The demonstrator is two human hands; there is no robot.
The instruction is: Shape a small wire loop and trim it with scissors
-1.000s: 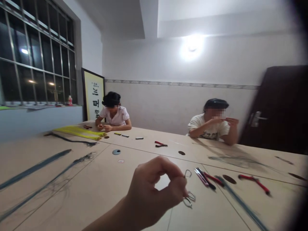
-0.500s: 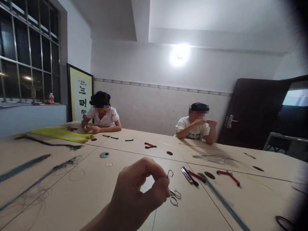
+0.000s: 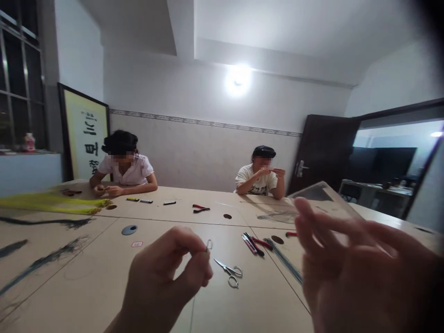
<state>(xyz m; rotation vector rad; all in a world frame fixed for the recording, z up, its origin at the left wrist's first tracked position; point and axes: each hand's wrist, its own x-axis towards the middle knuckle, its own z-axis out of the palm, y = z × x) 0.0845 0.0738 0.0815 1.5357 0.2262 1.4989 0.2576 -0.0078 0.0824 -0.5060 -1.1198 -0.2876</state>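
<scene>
My left hand [image 3: 169, 273] is closed, thumb and forefinger pinching a small bent wire loop [image 3: 209, 244] that sticks up above the fingertips. On the right, close to the camera, my right hand [image 3: 357, 263] grips a clear, flat plastic piece [image 3: 342, 200] with straight edges; whether it is a box or a sheet I cannot tell. Silver scissors [image 3: 229, 271] lie spread on the table just right of my left hand. Beyond them are red-handled pliers [image 3: 258, 244] and thread snips [image 3: 249, 245], side by side.
Across the table [image 3: 145, 296] sit two people [image 3: 121, 166] [image 3: 260, 175], hands raised or resting near the edge. More red pliers [image 3: 200, 208], dark thread bundles [image 3: 45, 263], a yellow thread bundle [image 3: 55, 202] and a grey disc [image 3: 129, 230] lie about. Holes pierce the tabletop.
My right hand has come into view on the right with the clear plastic piece. The view has turned right, and my left hand still pinches the wire loop.
</scene>
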